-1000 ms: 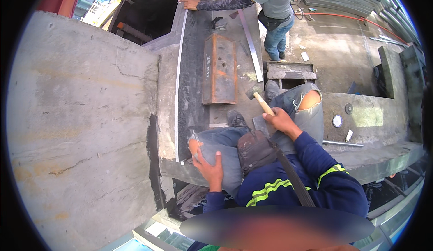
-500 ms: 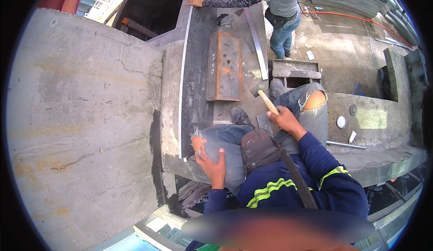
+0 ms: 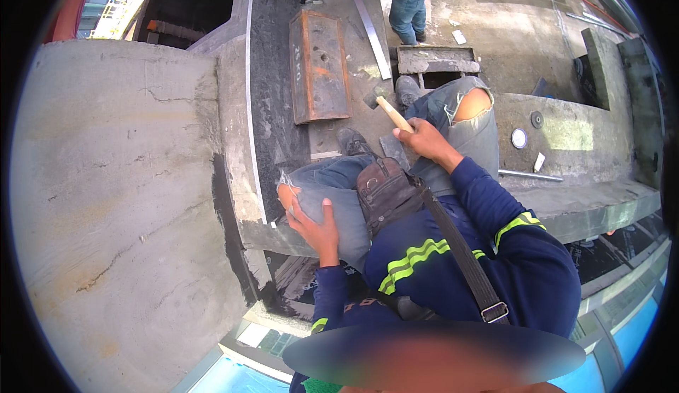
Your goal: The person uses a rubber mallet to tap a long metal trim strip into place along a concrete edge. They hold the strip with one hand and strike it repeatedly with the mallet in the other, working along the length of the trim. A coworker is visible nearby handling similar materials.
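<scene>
My right hand [image 3: 428, 143] is wrapped around the wooden handle of a small sledgehammer [image 3: 393, 114]. Its dark, blocky head [image 3: 375, 97] points forward and left, above the concrete beside my boot. The hammer hand is close to my right knee, which shows through torn jeans. Over my left knee [image 3: 325, 188] lies my left hand [image 3: 316, 234], empty, with thumb and fingers apart. Ahead of my boots a rusty steel block [image 3: 322, 68] rests on the grey slab. A long, pale straight strip [image 3: 255, 110] runs along the left side of the dark band.
A broad concrete wall [image 3: 120, 181] rises at my left. At the far side stands a co-worker [image 3: 409, 8], partly cut off. A flat metal bar [image 3: 368, 25] lies beyond the block. To my right are a round white lid [image 3: 519, 138], a grey disc [image 3: 537, 119] and a metal tube [image 3: 530, 175].
The view has tilted, so the scene sits higher and farther left. The co-worker's arms have mostly left the picture. My hands keep their places on the knee and the hammer.
</scene>
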`<state>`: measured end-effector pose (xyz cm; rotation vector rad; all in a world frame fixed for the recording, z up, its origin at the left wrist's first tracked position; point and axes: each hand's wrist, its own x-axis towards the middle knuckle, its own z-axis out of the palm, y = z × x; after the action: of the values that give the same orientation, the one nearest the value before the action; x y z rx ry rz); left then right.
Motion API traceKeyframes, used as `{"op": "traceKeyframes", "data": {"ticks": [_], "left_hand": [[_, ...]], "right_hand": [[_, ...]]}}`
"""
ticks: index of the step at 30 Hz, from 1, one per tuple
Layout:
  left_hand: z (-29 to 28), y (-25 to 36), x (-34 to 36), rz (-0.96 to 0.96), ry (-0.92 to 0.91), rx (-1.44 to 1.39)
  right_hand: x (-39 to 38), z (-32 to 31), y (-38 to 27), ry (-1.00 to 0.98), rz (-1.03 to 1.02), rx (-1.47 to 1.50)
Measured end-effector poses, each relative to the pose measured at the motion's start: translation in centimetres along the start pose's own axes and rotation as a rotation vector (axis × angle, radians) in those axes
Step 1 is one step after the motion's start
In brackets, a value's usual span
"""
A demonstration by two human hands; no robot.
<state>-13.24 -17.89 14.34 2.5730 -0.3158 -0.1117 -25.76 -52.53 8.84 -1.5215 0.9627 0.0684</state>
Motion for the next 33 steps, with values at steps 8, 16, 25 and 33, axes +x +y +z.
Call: {"op": "traceKeyframes", "data": {"ticks": [8,16,25,33], "left_hand": [[0.5,-0.4,0.4,-0.002,-0.017,0.044],[0.7,-0.7,0.8,0.066,-0.016,0.099],[0.3,-0.1,0.4,0.058,-0.007,0.058],[-0.1,0.6,0.2,-0.009,-0.014,0.028]], "right_hand": [[-0.5,-0.1,-0.7,0.046,-0.02,-0.052],[-2.6,-0.3,-2.5,-0.116,-0.502,0.502],[-3.3,-0.3,-2.8,-0.144,-0.436,-0.191],[-4.3,0.6,-2.7,-0.208,-0.553,-0.182]]}}
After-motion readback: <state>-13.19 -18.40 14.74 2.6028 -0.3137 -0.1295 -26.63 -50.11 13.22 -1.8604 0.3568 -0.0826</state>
